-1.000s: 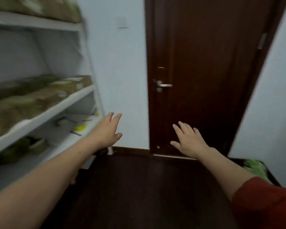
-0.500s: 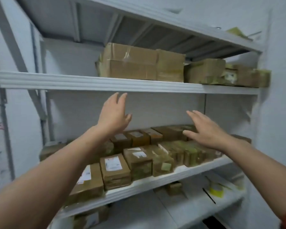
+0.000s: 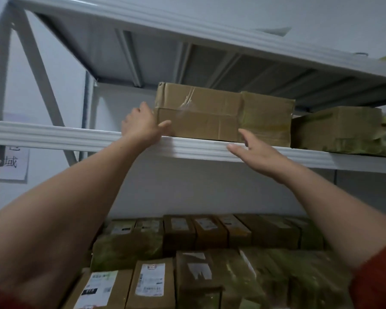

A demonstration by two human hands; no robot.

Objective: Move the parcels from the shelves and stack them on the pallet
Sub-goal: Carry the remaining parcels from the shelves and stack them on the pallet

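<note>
Left hand (image 3: 140, 126) is up at the cardboard box (image 3: 198, 112), fingers out of sight behind the box's left end, so there's no telling whether they grip it. Far right, the green-taped parcel (image 3: 337, 128) smears into blur and runs off the picture's edge. Down below, the labels (image 3: 151, 279) on the lower parcels (image 3: 210, 233) are too soft to read, and the bottom edge cuts the front row.
</note>
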